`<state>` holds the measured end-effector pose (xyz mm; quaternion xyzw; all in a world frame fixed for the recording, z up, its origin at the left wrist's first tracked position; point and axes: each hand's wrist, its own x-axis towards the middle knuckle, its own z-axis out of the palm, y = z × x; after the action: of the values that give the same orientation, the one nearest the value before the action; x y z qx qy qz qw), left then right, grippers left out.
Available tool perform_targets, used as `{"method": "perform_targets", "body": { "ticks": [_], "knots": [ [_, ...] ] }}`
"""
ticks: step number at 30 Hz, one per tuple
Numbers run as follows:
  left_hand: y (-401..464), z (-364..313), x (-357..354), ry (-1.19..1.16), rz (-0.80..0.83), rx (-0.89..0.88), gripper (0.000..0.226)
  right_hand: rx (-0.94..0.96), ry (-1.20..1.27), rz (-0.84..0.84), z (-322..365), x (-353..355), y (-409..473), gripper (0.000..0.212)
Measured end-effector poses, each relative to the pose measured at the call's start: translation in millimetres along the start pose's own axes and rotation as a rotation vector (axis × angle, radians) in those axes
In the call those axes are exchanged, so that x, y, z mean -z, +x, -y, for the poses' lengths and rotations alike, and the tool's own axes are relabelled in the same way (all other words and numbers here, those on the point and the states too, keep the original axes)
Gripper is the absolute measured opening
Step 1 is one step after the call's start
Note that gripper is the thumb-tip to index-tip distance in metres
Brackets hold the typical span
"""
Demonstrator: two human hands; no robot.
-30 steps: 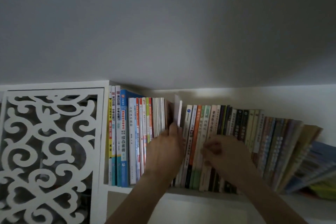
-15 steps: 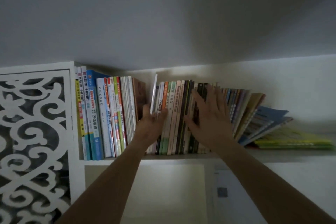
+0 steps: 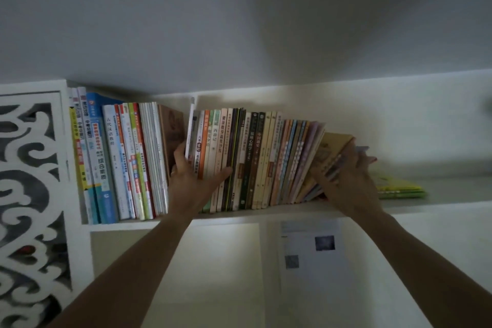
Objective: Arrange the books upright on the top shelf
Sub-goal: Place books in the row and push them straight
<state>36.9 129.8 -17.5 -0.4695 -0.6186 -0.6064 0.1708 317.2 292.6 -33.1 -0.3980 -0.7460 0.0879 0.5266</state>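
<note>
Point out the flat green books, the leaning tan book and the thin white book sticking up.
flat green books point(image 3: 399, 190), head view, front edge of the stack.
leaning tan book point(image 3: 334, 145), head view, its cover.
thin white book point(image 3: 190, 125), head view, its spine.

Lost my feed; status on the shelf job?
Left hand bracing middle books. Right hand on leaning books. Green books lie flat on top shelf.

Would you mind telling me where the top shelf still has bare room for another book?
The top shelf is bare right of the flat green books, out to the frame edge. A narrow gap opens between the brown book and the thin white book, where the left hand reaches in. It is crowded where the leaning books meet the right hand.
</note>
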Motion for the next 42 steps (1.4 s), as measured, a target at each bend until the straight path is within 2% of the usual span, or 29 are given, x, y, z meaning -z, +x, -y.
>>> {"method": "perform_targets", "body": {
  "ticks": [1, 3, 5, 6, 10, 14, 16, 18, 20, 25, 28, 30, 35, 38, 41, 42],
  "knots": [
    [-0.5, -1.1, -0.2, -0.005, -0.002, 0.003, 0.106, -0.034, 0.097, -0.015, 6.4, -1.5, 2.6, 0.128],
    [-0.2, -1.5, 1.8, -0.039, 0.026, 0.051, 0.107, -0.228, 0.32, -0.093, 20.5, -1.5, 9.8, 0.149],
    [2.2, 1.0, 7.1, -0.131, 0.072, 0.124, 0.109, -0.408, 0.425, -0.153, 26.5, 0.1, 16.6, 0.157],
    [3.8, 3.5, 9.8, -0.185, 0.093, 0.158, 0.111, -0.441, 0.428, -0.152, 24.7, -1.5, 20.0, 0.156],
    [5.6, 6.0, 13.7, -0.234, 0.144, 0.197, 0.109, -0.336, 0.462, -0.129, 31.1, -12.2, 28.0, 0.143],
    [8.1, 6.9, 8.9, -0.189, 0.127, 0.177, 0.108, -0.273, 0.769, -0.046, 46.4, -41.6, 37.5, 0.145],
    [8.4, 5.7, 4.3, -0.177, 0.11, 0.188, 0.108, -0.222, 0.82, -0.002, 49.4, -50.2, 42.8, 0.133],
    [7.7, 4.3, -1.7, -0.163, 0.084, 0.198, 0.105, -0.147, 0.835, 0.022, 50.3, -47.3, 42.2, 0.11],
    [7.6, 1.6, -8.0, -0.161, 0.08, 0.195, 0.102, -0.078, 0.823, 0.008, 42.9, -43.1, 42.4, 0.101],
    [4.6, -13.5, -25.3, -0.127, 0.188, 0.142, 0.096, -0.086, 0.829, -0.065, 17.3, -28.7, 48.7, 0.095],
    [22.8, -22.9, -24.5, -0.13, 0.357, 0.208, 0.079, -0.071, 0.812, -0.087, 5.6, -20.2, 51.3, 0.099],
    [33.5, -30.3, -20.8, -0.064, 0.441, 0.259, 0.087, -0.07, 0.787, -0.074, 0.9, -19.1, 48.9, 0.107],
    [43.9, -15.7, -20.1, -0.012, 0.329, 0.27, 0.112, -0.064, 0.728, -0.032, 7.1, -20.5, 44.1, 0.11],
    [36.4, -10.3, -21.6, -0.084, 0.312, 0.235, 0.084, -0.098, 0.631, -0.022, 1.5, -26.2, 44.4, 0.119],
    [28.7, -9.5, -28.1, -0.131, 0.19, 0.186, 0.063, -0.078, 0.548, 0.02, -39.1, -47.0, 60.7, 0.122],
    [27.7, -8.4, -29.4, -0.143, 0.153, 0.179, 0.058, -0.068, 0.565, 0.021, -33.9, -45.9, 57.0, 0.124]
  ]
}}
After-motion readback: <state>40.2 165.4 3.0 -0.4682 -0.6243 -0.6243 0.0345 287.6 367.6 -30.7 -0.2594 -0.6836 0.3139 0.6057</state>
